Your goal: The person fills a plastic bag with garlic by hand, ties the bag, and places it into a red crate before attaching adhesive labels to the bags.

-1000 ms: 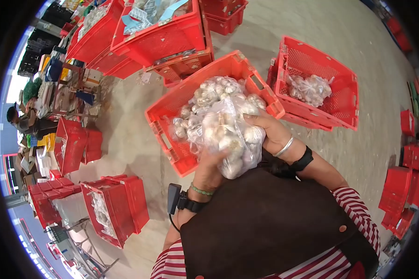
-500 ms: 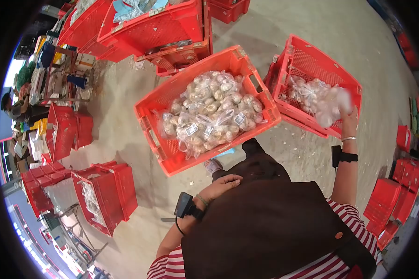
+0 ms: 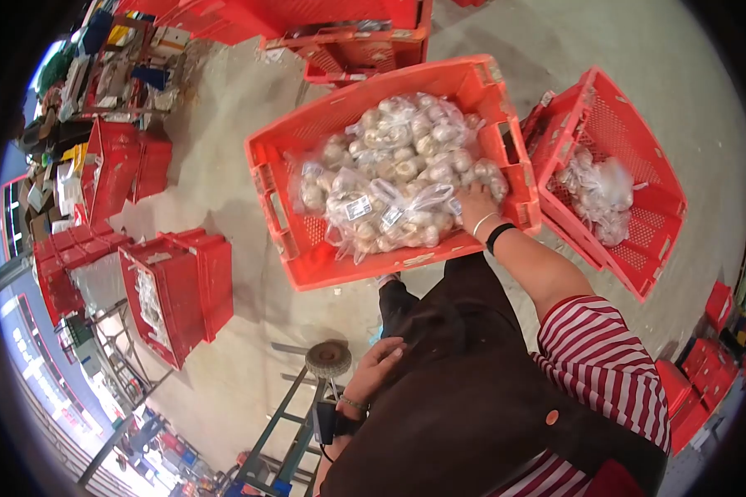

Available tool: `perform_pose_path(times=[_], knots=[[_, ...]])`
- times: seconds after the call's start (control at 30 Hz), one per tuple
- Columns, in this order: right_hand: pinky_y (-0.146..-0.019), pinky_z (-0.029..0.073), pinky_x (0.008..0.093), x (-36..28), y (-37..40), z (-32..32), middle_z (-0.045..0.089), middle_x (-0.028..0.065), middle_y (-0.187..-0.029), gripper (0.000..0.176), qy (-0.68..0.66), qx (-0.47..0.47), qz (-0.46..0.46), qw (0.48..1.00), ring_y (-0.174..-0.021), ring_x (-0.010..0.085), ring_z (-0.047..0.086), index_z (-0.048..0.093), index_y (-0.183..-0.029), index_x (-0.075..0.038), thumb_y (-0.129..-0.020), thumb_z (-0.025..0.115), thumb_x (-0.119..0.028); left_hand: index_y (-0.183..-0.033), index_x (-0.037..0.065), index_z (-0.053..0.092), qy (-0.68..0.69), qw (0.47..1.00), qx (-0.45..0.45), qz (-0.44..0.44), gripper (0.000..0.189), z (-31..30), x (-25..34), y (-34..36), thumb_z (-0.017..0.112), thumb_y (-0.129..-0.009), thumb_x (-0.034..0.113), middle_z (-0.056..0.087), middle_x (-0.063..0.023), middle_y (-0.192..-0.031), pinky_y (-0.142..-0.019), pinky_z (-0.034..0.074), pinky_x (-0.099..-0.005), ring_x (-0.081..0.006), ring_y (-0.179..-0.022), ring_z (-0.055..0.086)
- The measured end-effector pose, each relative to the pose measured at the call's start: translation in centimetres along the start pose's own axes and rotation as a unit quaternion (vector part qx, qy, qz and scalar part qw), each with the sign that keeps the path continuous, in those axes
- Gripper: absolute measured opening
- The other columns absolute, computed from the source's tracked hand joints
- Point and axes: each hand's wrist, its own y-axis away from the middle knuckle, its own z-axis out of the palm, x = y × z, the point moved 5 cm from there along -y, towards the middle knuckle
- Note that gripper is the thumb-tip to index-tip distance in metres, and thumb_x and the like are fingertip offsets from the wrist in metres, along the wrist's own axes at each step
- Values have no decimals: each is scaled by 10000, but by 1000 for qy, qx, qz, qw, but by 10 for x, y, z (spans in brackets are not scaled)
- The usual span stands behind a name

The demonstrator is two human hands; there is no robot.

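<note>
A large red crate (image 3: 265,178) in front of me holds many clear plastic bags (image 3: 398,161) of pale round bulbs that look like garlic, some with white labels. My right hand (image 3: 477,207) is inside its right side, fingers curled onto a garlic bag (image 3: 485,176); the bag partly hides the fingertips. My left hand (image 3: 375,364) rests by my dark apron (image 3: 456,398), holding nothing, its fingers loosely stretched. To the right, a second red crate (image 3: 638,157) contains several more garlic bags (image 3: 597,195).
Stacked red crates (image 3: 348,37) stand beyond the large crate. More red crates (image 3: 215,282) are at the left, near a cluttered rack (image 3: 124,74). A green metal cart frame with a wheel (image 3: 329,359) lies close to my left hand. Other red crates (image 3: 709,373) are at far right.
My right hand has left the right-hand crate, where it had a bag, and moved left onto a bag in the large crate. My left hand stays by the apron; the view has shifted.
</note>
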Motion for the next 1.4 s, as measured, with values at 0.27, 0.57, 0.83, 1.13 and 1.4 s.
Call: perform_pose_path(times=[0.27, 0.57, 0.83, 1.13, 1.4], knots=[[-874, 444, 433, 15, -13, -10, 472, 249, -1112, 513, -47, -41, -90, 994, -981, 413, 527, 516, -1119, -84, -642, 702, -86, -1206, 62, 518, 111, 992, 64, 9, 328, -22, -12, 13, 570, -908, 188, 578, -34, -1129, -800, 417, -222, -85, -982, 527], [-849, 456, 340, 18, 62, -145, 603, 124, -1015, 496, -292, 136, -156, 934, -970, 239, 584, 523, -1071, -38, -602, 685, -48, -1215, 68, 505, 100, 992, -39, 73, 358, -37, 47, 8, 546, -918, 265, 575, -84, -1161, -889, 425, -327, -179, -1062, 539], [-804, 438, 270, -68, 217, -298, 546, 73, -1028, 537, -538, 104, -342, 764, -922, 153, 545, 477, -1064, -59, -602, 750, -53, -1323, 76, 404, 138, 945, -240, 172, 599, 36, 162, -19, 547, -878, 452, 495, -124, -1279, -985, 357, -383, -225, -1190, 449], [-956, 421, 409, -78, 255, -218, 536, 139, -1211, 560, -939, 31, -106, 326, -1087, 271, 538, 464, -1226, -12, -772, 572, -321, -1357, 42, 321, 168, 814, -496, 252, 701, 69, 178, 58, 676, -786, 241, 485, -133, -1280, -986, 404, -429, -269, -1170, 491], [-981, 417, 408, -117, 240, -225, 486, 133, -1265, 646, -924, -17, -182, 336, -1147, 263, 497, 380, -1307, -13, -775, 653, -257, -1320, 28, 346, 57, 908, -264, 321, 807, 41, 189, 66, 778, -646, 130, 514, -89, -1208, -953, 423, -369, -217, -1112, 515]])
